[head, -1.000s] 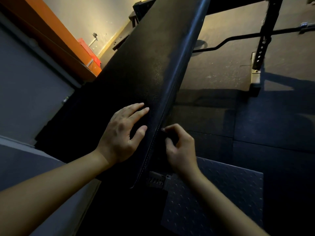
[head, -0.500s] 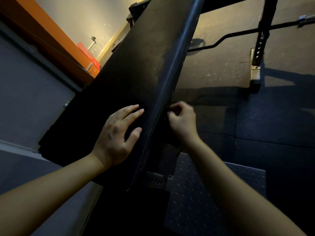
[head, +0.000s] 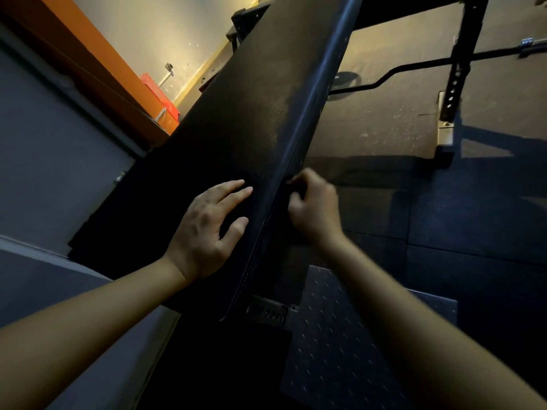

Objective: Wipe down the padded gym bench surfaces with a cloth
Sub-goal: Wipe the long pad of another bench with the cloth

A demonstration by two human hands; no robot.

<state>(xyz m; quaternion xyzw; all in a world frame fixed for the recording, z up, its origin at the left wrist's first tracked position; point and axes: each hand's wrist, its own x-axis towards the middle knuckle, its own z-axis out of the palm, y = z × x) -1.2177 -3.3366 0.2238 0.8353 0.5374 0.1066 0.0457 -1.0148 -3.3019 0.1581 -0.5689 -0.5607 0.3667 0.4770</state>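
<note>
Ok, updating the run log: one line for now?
left hand flat on bench pad | right hand curled at pad edge | grip contents unclear

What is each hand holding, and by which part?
The left hand lies flat on the bench pad, holding nothing. The right hand is curled against the pad's side edge; whether it pinches a cloth cannot be told.

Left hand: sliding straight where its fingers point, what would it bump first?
Probably the left hand reaches the stitched right edge of the bench pad first, then the right hand beside it; depth is unclear.
</note>
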